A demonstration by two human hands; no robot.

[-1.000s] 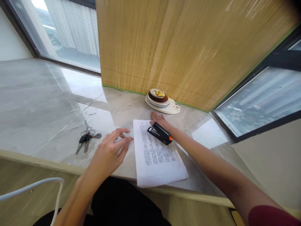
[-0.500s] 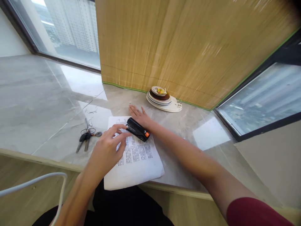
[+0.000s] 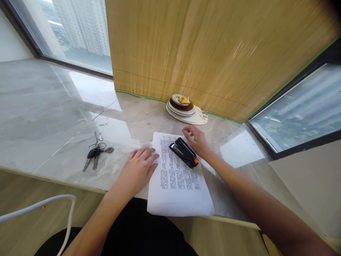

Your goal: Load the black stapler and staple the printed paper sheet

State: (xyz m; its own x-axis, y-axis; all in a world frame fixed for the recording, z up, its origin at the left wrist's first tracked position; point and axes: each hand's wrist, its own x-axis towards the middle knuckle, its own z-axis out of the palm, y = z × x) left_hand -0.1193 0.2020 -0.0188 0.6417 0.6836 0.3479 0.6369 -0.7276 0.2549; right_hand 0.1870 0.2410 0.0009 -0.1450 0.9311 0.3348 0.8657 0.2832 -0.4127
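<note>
A printed paper sheet [image 3: 181, 201] lies on the grey marble ledge, its near end sticking out past the front edge. On its upper right part rests a black stapler [image 3: 184, 152] with an orange tab at its near end; neither hand touches it. My left hand [image 3: 141, 167] lies flat, palm down, at the sheet's left edge, fingers apart and the tips at the paper. Beside the far right corner of the sheet is my right hand [image 3: 197, 140], its fingers curled in loosely, with nothing visible in them.
A bunch of keys [image 3: 95, 153] lies on the ledge to the left. Stacked plates [image 3: 182, 108] with a small yellow packet on top stand at the back, before a bamboo blind [image 3: 170, 46]. A white tube [image 3: 39, 205] bends in at the lower left.
The sheet and the stapler on it have shifted to the right. My left hand has gone from above the stapler to the sheet's left edge; my right hand has moved right, its fingers now curled.
</note>
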